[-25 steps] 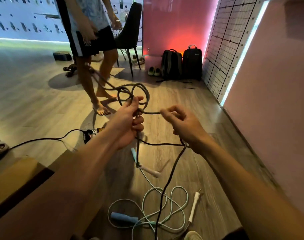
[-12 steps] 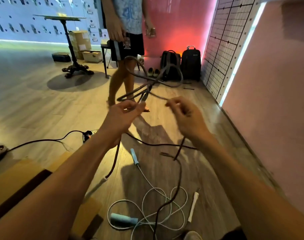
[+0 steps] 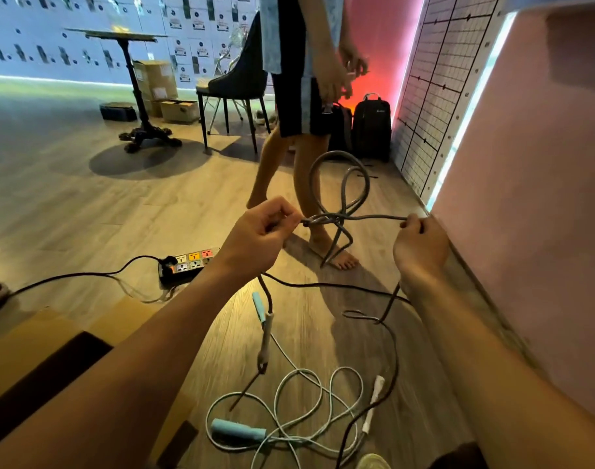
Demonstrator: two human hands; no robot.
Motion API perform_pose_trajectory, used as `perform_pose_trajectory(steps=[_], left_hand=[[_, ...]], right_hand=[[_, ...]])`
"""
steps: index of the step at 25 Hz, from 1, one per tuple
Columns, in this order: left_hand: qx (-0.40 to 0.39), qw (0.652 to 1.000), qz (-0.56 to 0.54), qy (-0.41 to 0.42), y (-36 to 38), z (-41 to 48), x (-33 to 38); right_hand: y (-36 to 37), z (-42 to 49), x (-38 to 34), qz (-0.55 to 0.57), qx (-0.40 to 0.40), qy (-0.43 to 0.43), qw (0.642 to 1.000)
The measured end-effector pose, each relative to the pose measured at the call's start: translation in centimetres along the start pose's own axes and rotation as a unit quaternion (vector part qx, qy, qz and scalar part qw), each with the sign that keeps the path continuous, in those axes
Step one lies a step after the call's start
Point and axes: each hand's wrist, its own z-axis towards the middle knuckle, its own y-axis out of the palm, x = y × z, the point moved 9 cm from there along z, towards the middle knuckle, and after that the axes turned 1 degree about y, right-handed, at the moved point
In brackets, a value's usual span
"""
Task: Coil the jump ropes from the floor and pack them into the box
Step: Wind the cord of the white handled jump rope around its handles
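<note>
Floor (image 3: pixel 86 211): wood planks, wide bare stretch ahead and left of the hands; narrower strip to the right.
Wall (image 3: pixel 543 198): pink, just right of the right hand, its bottom edge running along the floor from near that hand toward the camera.
Box (image 3: pixel 35 350): cardboard flaps low and left, under the left forearm; a dark opening shows between 2 flaps.
Other person (image 3: pixel 299 96): stands barefoot straight ahead of the hands, near foot on the floor just beyond the hanging rope loops.
Chair (image 3: pixel 235 82): dark, beyond and left of the left hand, well apart.
Table (image 3: pixel 127 38): 1 pedestal leg, farther left of the chair.
Backpacks (image 3: pixel 370 126): 2, dark, against the far wall beyond the right hand.
Dark rope (image 3: pixel 353 218): stretched level between the 2 hands, with loops rising above the span and ends drooping below; its tails run down to the floor under both wrists.
Pale rope (image 3: pixel 306 401): loose tangle with blue handles on the floor below the hands, near the box edge.
Power strip (image 3: pixel 191 262): on the floor just left of the left wrist, cable trailing left.
Left hand (image 3: pixel 255 238): fingers curled, pinching the dark rope at the knot.
Right hand (image 3: pixel 421 245): closed, pinching the rope's other end.
</note>
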Motion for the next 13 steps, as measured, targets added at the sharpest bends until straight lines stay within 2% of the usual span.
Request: perform_pose_trajectory(steps=[2,4,6,7,13], left_hand=[[0.002,1.0,-0.008,-0.001,0.2,-0.1,-0.2],[0.018,0.999,-0.037,-0.013,-0.1,0.0,-0.4],[0.022,0.999,-0.04,-0.016,-0.2,-0.1,-0.6],[0.02,0.999,-0.033,-0.02,-0.2,-0.2,-0.8],[0.02,0.996,-0.025,-0.083,0.2,-0.5,-2.4]], right_hand=[[0.7,0.1,0.2,-0.002,-0.035,0.001,0.999],[2.4,-1.3,-1.0,-0.017,-0.15,-0.049,0.987],[4.2,-4.3,-2.8,-0.055,-0.271,-0.13,0.952],[4.9,-5.8,-3.6,-0.053,-0.307,-0.16,0.937],[6.7,-8.8,-5.6,0.069,-0.367,-0.135,0.918]])
